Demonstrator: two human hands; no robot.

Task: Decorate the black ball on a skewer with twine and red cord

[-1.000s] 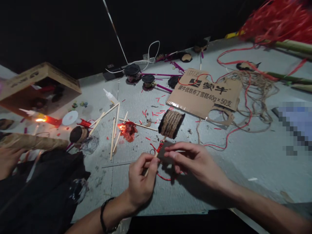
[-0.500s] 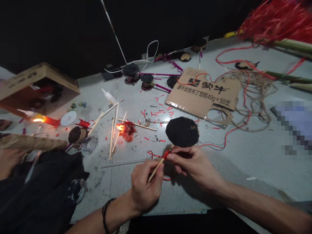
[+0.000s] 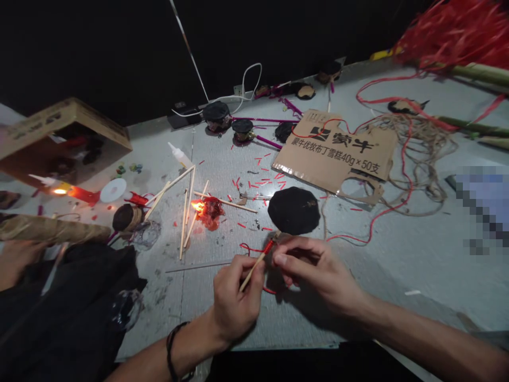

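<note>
My left hand (image 3: 234, 302) is closed round the lower end of a thin wooden stick (image 3: 254, 264). The stick carries a round black-topped head (image 3: 293, 210) at its far end, and red thread (image 3: 269, 246) is wound round it just below the head. My right hand (image 3: 314, 268) pinches the stick at the red winding, fingers pressed together. A loose loop of the red thread (image 3: 247, 247) trails on the grey surface beside both hands.
A lit candle in red wax (image 3: 205, 209) burns among several loose sticks (image 3: 186, 204). A printed cardboard sheet (image 3: 338, 151), tangled twine (image 3: 417, 148) and red cord lie behind. Another person's hand (image 3: 16, 260) holds a twine-wrapped tube (image 3: 51, 229) at left. A cardboard box (image 3: 59, 140) stands far left.
The head of the stick has turned from showing its twine-wound side to showing its flat black top. My right hand moved in to pinch the red winding; since then little has shifted.
</note>
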